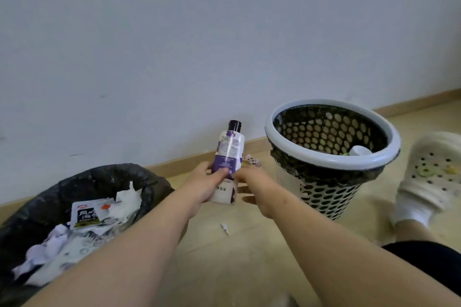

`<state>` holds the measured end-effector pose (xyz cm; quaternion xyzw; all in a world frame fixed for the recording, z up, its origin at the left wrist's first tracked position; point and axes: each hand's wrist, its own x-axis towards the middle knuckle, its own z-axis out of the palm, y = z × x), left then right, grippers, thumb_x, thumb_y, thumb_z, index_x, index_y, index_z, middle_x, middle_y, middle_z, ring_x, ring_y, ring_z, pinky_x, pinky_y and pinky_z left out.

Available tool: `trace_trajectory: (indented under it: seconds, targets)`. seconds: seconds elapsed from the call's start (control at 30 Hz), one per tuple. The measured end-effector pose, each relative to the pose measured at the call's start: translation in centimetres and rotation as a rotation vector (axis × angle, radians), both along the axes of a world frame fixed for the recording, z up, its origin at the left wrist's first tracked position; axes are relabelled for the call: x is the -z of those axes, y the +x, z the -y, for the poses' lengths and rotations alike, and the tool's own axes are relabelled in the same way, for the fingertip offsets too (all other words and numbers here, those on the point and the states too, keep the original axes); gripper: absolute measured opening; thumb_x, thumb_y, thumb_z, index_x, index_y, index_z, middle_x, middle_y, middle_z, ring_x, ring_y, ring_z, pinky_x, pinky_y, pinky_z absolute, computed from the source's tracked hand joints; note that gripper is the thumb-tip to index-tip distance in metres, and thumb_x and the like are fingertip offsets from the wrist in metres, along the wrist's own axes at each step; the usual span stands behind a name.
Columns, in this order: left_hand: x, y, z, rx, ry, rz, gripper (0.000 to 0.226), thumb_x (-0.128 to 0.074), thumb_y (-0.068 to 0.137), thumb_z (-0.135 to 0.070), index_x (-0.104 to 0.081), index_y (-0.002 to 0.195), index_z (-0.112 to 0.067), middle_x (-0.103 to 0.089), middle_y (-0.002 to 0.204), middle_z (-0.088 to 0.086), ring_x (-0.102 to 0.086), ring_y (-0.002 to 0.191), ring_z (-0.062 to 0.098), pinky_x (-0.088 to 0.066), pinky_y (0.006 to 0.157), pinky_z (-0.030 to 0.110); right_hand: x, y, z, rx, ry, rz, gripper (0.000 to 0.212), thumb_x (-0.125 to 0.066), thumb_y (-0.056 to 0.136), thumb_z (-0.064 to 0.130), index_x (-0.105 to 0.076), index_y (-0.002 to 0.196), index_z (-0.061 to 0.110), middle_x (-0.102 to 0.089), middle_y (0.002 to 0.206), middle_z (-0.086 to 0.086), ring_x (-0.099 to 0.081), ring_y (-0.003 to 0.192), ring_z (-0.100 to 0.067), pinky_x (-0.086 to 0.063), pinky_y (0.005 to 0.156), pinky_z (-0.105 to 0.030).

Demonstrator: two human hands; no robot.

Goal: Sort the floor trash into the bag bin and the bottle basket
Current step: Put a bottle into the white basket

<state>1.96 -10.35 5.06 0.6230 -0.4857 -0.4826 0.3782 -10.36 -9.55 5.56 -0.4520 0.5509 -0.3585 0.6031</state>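
Step in hand: bottle sort. The bottle [228, 154], purple and white with a dark cap, is off the floor [249, 257] and held upright mid-frame, between the bag bin [82, 182] at lower left and the bottle basket [331, 162] at right of centre.

Left hand [202, 182] grips the bottle's lower half, thumb across the label and fingers wrapped behind. Right hand [252, 187] is at the bottle's right side with one fingertip touching the label edge and the lower fingers loose and apart. Can't tell if it's pinching or just steadying. Both forearms are stretched forward, converging on the bottle.

Next move, my read: swing right, clear the basket's white rim, then drop the bottle in. The basket has something white in it already, with room left.

After that, a paper scrap [225, 228] below the hands and a wrapper [252, 162] by the wall look like bag bin items.
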Motion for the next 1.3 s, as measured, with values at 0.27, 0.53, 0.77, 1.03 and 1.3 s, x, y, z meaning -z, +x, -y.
trace_trajectory:
  seconds: [0.27,0.53,0.77,1.03,1.3]
  targets:
    - [-6.2,-1.5,-4.2,0.161,-0.294,0.411,0.038,-0.062,0.089,-0.019,-0.048,0.125,-0.017,-0.059,0.119,0.005,-0.058,0.096,0.021,-0.046,0.084,0.028,-8.1,-3.3,-3.8,0.311,-0.282,0.119,0.033,-0.048,0.096,0.027,-0.045,0.128,0.018,-0.055,0.094,0.002,-0.054,0.08,-0.011,-0.04,0.061,-0.021]
    - [-8.5,-3.8,-5.4,0.127,-0.513,0.624,0.04,-0.057,0.091,-0.021,-0.046,0.129,-0.022,-0.058,0.127,0.002,-0.054,0.11,0.023,-0.043,0.092,0.032,-11.0,-5.9,-4.8,0.443,-0.398,0.066,0.021,-0.054,0.092,0.03,-0.054,0.105,0.014,-0.055,0.084,-0.001,-0.049,0.067,-0.011,-0.047,0.063,-0.03]
    - [-7.5,-8.7,-4.3,0.078,-0.438,0.586,0.044,-0.044,0.096,-0.022,-0.036,0.139,-0.017,-0.038,0.145,0.006,-0.04,0.131,0.023,-0.034,0.103,0.032,-9.0,-11.5,-4.5,0.673,-0.601,-0.138,0.016,-0.054,0.093,0.027,-0.047,0.106,0.022,-0.05,0.086,0.01,-0.049,0.089,-0.012,-0.039,0.081,-0.027]
    - [-4.6,-12.6,-0.6,0.28,-0.531,0.766,0.036,-0.042,0.097,-0.026,-0.047,0.132,-0.023,-0.044,0.138,-0.005,-0.039,0.128,0.015,-0.035,0.106,0.032,-4.7,-15.5,-1.3,0.56,-0.535,-0.712,0.026,-0.059,0.089,0.026,-0.059,0.113,0.018,-0.064,0.105,0.001,-0.057,0.099,-0.018,-0.046,0.087,-0.034]
    - [-2.0,-12.8,3.4,0.324,-0.61,0.637,0.031,-0.042,0.098,-0.028,-0.051,0.127,-0.023,-0.048,0.123,-0.008,-0.043,0.118,0.009,-0.036,0.101,0.026,-3.9,-15.2,1.1,0.372,-0.472,-1.07,0.021,-0.047,0.094,0.031,-0.051,0.113,0.025,-0.063,0.091,0.006,-0.057,0.091,-0.017,-0.032,0.099,-0.037]
